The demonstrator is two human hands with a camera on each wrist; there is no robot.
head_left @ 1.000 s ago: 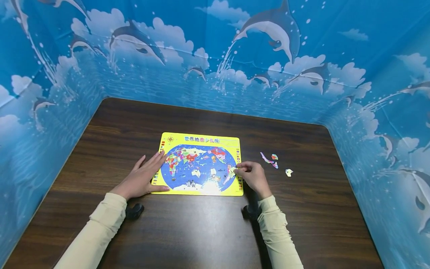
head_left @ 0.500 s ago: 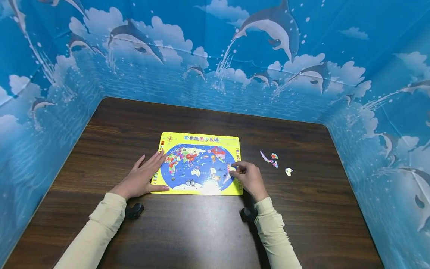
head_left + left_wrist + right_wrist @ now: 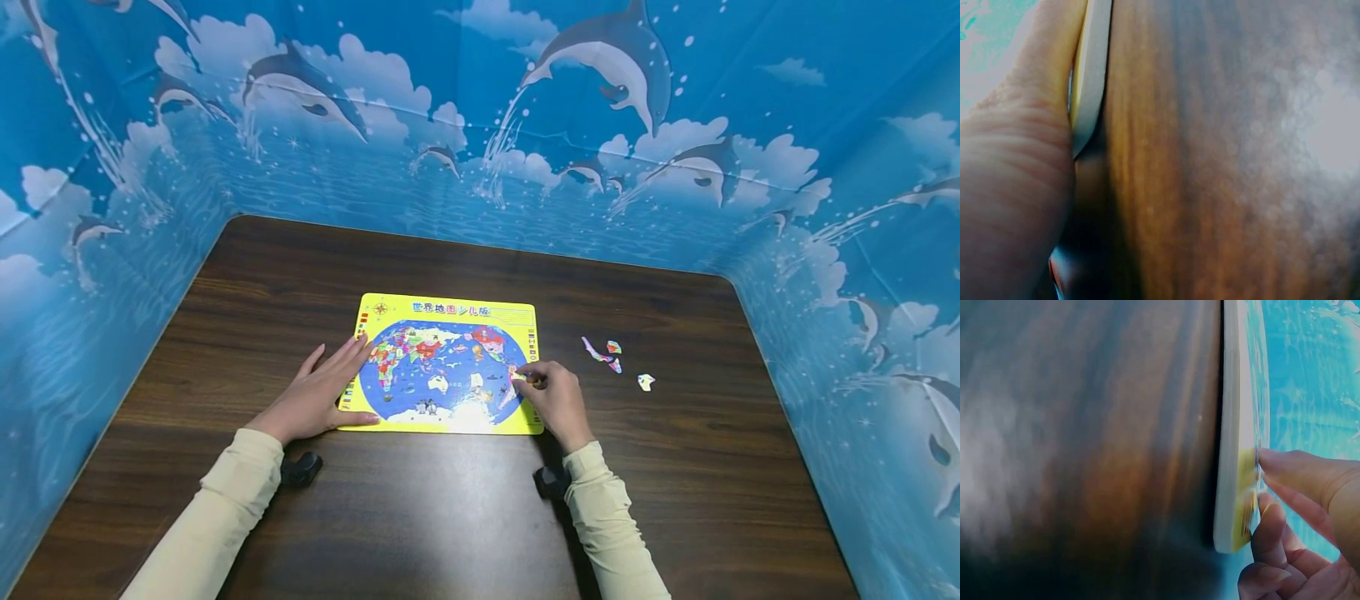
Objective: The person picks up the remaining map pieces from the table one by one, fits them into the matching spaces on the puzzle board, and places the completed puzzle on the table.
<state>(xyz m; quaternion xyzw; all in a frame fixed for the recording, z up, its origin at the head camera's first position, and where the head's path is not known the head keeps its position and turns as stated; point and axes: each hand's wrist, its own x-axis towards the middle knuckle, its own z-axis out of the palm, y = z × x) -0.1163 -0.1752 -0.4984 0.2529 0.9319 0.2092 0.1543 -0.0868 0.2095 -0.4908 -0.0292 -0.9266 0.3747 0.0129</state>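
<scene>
A yellow-bordered world map puzzle board [image 3: 450,422] lies flat on the dark table. My left hand [image 3: 318,400] rests over its left edge, fingers spread straight onto the map and the thumb along the front left corner. In the left wrist view, the thumb side of the left hand [image 3: 1016,144] lies along the board's pale edge [image 3: 1093,81]. My right hand [image 3: 558,400] reaches over the right border, thumb and forefinger pinching a small light-coloured puzzle piece [image 3: 518,377] at the map's right side. The fingers largely cover this piece. In the right wrist view, fingertips [image 3: 1270,456] meet right at the board's surface.
Right of the board lie several loose puzzle pieces: a long purple-pink one [image 3: 594,350], a red-green one [image 3: 613,347], a small pink-blue one [image 3: 615,366] and a whitish one [image 3: 646,382]. A blue dolphin-print curtain [image 3: 480,167] surrounds the wooden table [image 3: 420,517].
My right hand has shifted slightly left, farther over the map with the puzzle piece, then stayed at about the same spot. The left hand has kept its place on the board.
</scene>
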